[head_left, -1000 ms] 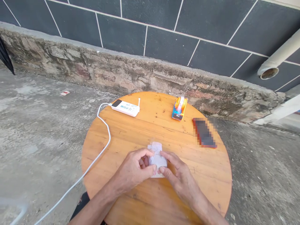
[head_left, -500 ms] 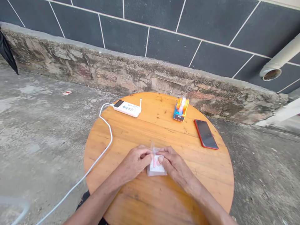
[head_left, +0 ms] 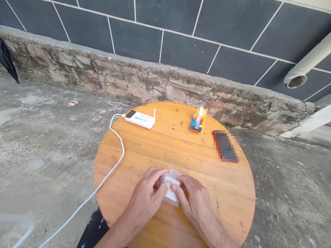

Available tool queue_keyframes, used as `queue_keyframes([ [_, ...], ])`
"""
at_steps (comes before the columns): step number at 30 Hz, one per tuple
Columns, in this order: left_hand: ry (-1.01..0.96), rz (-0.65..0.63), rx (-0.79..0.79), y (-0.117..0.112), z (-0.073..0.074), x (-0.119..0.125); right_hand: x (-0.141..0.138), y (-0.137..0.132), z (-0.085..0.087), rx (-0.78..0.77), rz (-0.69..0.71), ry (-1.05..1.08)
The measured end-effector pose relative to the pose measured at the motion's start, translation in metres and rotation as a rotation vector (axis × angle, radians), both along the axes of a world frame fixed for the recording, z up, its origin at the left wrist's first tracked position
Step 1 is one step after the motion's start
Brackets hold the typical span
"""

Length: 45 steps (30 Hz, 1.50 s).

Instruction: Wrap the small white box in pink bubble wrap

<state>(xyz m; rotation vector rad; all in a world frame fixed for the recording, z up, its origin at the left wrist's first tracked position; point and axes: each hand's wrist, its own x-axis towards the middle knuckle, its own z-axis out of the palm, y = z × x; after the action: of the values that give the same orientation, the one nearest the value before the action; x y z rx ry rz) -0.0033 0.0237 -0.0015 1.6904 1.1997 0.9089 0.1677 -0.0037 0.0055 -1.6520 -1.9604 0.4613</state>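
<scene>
A small white packet in a clear plastic wrapper [head_left: 171, 195] is held between both hands over the near middle of the round wooden table [head_left: 165, 144]. My left hand [head_left: 150, 191] grips its left side, thumb on top and fingers at the edge. From the right, my right hand [head_left: 195, 194] pinches the opposite side, its thumb close to the left thumb. The thumbs and fingers cover part of the packet, and its underside is hidden.
At the back left of the table lies a white power bank [head_left: 140, 119] with a white cable [head_left: 121, 144] running off the left edge. An orange and blue tape dispenser [head_left: 198, 120] stands at the back right. A red-edged phone [head_left: 226, 146] lies near the right edge.
Both hands have drawn the packet slightly nearer and tilted it. The pink marking seen on it earlier no longer shows. The thumbs now meet over its middle.
</scene>
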Motion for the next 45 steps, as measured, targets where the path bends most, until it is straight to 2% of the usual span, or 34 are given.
queue_keyframes([
  [3, -0.004, -0.012, 0.042, -0.016, -0.004, -0.003, -0.003, -0.013, -0.001, 0.038, 0.047, -0.005],
  [7, 0.020, -0.031, 0.036, -0.021, -0.005, -0.005, 0.009, -0.017, 0.001, 0.004, 0.111, 0.092],
  [13, 0.012, -0.013, 0.030, -0.018, -0.009, -0.004, 0.027, -0.003, -0.002, -0.016, 0.075, 0.178],
  [21, -0.047, -0.066, 0.013, -0.015, -0.011, -0.007, 0.018, 0.013, 0.000, -0.051, 0.230, 0.184],
  [25, -0.044, -0.111, -0.043, -0.010, -0.009, -0.008, 0.029, 0.026, 0.002, -0.068, 0.182, 0.196],
  [31, -0.073, -0.112, -0.024, -0.010, -0.013, -0.009, 0.027, 0.036, 0.012, -0.230, 0.126, 0.003],
  [39, -0.033, -0.050, 0.122, -0.014, -0.022, -0.008, 0.020, 0.033, -0.006, -0.094, 0.254, 0.151],
  [45, -0.002, -0.040, 0.232, -0.015, -0.023, -0.007, 0.022, 0.036, -0.011, -0.040, 0.270, 0.120],
])
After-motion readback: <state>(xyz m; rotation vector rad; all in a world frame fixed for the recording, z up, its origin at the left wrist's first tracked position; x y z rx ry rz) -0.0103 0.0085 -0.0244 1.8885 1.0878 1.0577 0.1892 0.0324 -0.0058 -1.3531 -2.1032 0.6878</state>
